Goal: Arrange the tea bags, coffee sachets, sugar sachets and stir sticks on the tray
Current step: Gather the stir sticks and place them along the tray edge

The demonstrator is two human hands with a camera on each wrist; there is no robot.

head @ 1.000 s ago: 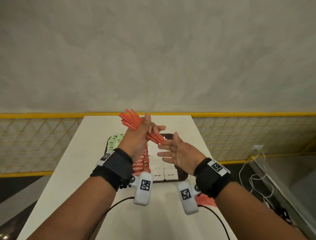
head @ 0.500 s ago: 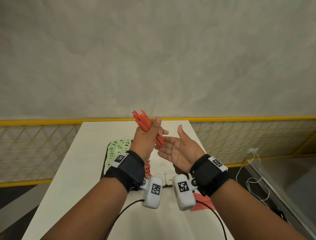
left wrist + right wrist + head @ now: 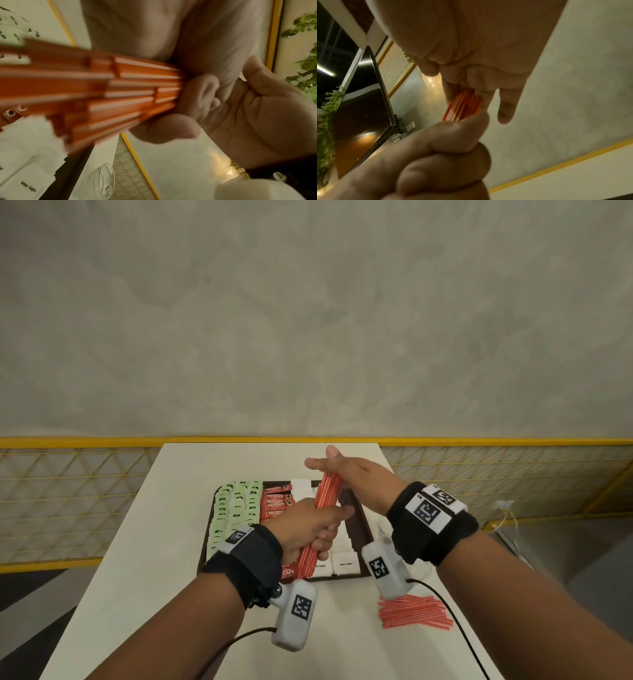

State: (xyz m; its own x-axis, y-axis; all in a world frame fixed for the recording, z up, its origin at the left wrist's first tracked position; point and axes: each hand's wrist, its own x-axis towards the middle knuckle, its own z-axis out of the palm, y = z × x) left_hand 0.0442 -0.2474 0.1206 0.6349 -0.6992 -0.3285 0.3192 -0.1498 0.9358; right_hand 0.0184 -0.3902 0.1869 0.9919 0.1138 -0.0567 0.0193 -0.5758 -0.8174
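Left hand [image 3: 308, 525] is gripping the stir sticks [image 3: 327, 491], long axis pointing away over the tray [image 3: 358, 518]; right hand [image 3: 356, 474], fingers spread, is capping their far end.

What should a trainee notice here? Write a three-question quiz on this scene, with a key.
1. True or false: the left hand grips the bundle of stir sticks.
2. Which items fill the left side of the tray? A coffee sachets; B tea bags; C sugar sachets.
3. Fill in: the loose stir sticks lie outside the tray, on the ___.
Key: 1 true; 2 B; 3 table.
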